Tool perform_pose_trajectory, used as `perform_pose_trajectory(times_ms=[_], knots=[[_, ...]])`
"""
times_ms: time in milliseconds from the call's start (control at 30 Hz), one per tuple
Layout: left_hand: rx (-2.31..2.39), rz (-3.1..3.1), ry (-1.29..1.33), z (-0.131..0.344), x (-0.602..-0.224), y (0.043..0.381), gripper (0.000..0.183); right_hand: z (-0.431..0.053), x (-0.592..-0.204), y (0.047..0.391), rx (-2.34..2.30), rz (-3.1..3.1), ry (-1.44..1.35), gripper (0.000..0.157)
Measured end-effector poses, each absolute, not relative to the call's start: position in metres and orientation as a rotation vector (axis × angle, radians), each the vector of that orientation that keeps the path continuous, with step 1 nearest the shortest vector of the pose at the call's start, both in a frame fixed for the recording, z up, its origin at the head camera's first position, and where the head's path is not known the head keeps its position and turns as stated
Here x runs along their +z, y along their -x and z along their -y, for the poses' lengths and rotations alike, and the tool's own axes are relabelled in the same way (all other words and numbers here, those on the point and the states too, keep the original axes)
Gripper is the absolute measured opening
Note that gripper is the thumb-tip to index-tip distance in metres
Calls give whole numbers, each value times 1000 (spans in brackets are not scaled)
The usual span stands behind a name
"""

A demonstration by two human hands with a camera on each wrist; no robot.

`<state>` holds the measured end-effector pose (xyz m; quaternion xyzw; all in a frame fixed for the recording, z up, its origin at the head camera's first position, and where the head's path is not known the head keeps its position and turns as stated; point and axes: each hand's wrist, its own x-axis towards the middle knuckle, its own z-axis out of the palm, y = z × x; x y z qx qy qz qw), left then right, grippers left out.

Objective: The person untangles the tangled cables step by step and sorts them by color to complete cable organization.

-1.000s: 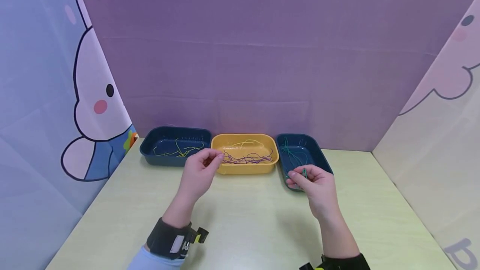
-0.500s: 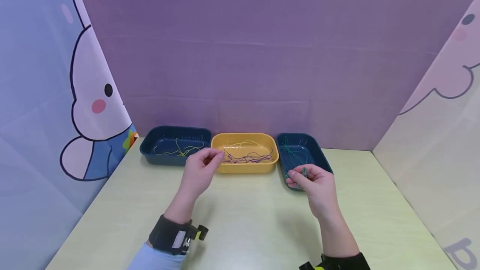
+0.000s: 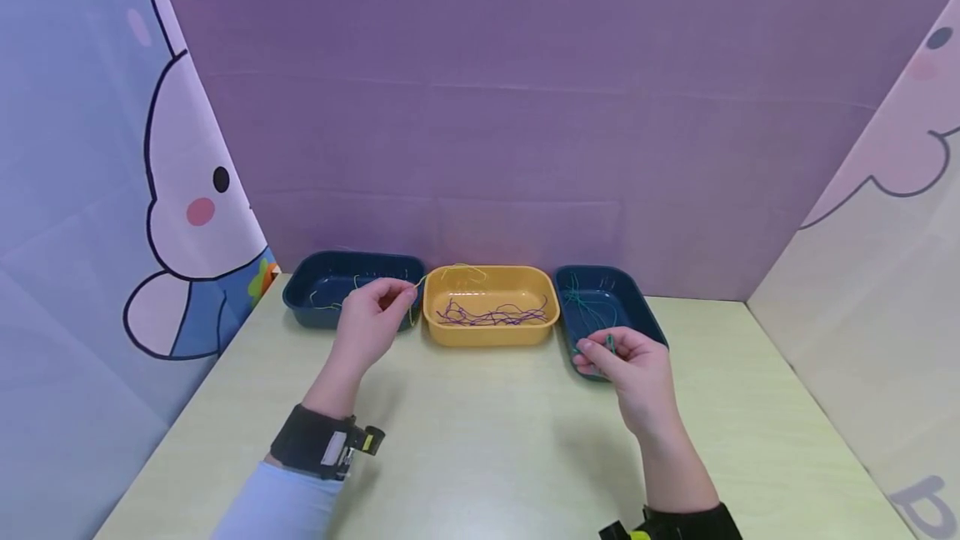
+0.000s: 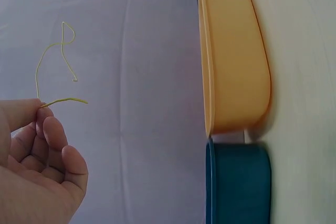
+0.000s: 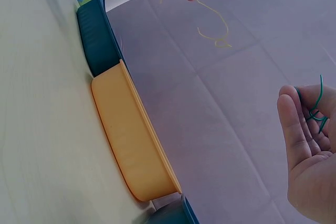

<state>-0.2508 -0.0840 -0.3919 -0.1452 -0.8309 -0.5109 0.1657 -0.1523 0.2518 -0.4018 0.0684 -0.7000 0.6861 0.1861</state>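
Observation:
My left hand (image 3: 369,322) pinches a yellow string (image 4: 37,72) between thumb and forefinger. The string's bent free end reaches over the back left of the yellow tray (image 3: 491,337). The hand itself is above the front right corner of the left dark blue tray (image 3: 306,317). Tangled purple strings (image 3: 491,317) lie in the yellow tray. On the right, my right hand (image 3: 637,369) holds a green string (image 5: 319,93), partly hidden by the fingers. It hovers above the near end of the right dark blue tray (image 3: 647,317), where more green strings (image 3: 579,300) lie.
More yellow string (image 3: 324,307) shows in the left tray, partly behind the left hand. The trays stand in a row at the back of the pale table (image 3: 480,440). A purple cloth (image 3: 480,123) hangs behind them, with printed cloths at both sides.
My left hand has moved left and slightly up from the yellow tray's edge, lifting the yellow string out of that tray. The right hand stays in place.

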Motion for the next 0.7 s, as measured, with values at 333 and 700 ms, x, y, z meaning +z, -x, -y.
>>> perform_pose_trajectory(times_ms=[333,700], knots=[[-1238,2410,387,109,-385,280,19,-252,-401,151,1954,1954,-186,24],[-1058,2608,244,128,-391,318,20,-255,-403,153,1979,1921,-153,25]])
